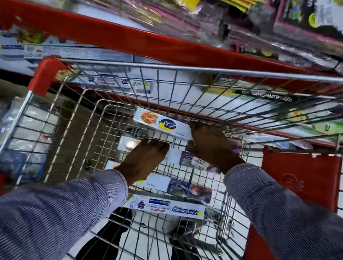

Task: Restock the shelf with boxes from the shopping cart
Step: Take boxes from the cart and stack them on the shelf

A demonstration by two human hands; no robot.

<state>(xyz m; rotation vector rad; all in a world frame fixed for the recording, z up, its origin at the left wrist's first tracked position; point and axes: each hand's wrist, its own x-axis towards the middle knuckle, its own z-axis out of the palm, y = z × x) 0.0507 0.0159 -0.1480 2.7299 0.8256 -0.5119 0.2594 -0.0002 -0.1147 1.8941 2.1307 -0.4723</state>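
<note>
Red-edged shelf (118, 35) runs beyond my wire cart (197, 71), where four long boxes lie. My left hand (144, 159) spreads flat on one; my right hand (210, 144) touches the far "Healthy Wrapp" box (160, 122). Nearest box (165, 207) reads "Freshwrapp".

wire shopping cart (39, 132) with red corner guards, four long wrap boxes on its mesh floor, Freshwrapp box (165, 206) nearest, red-edged shelf (122, 35) behind stocked with similar boxes
</note>
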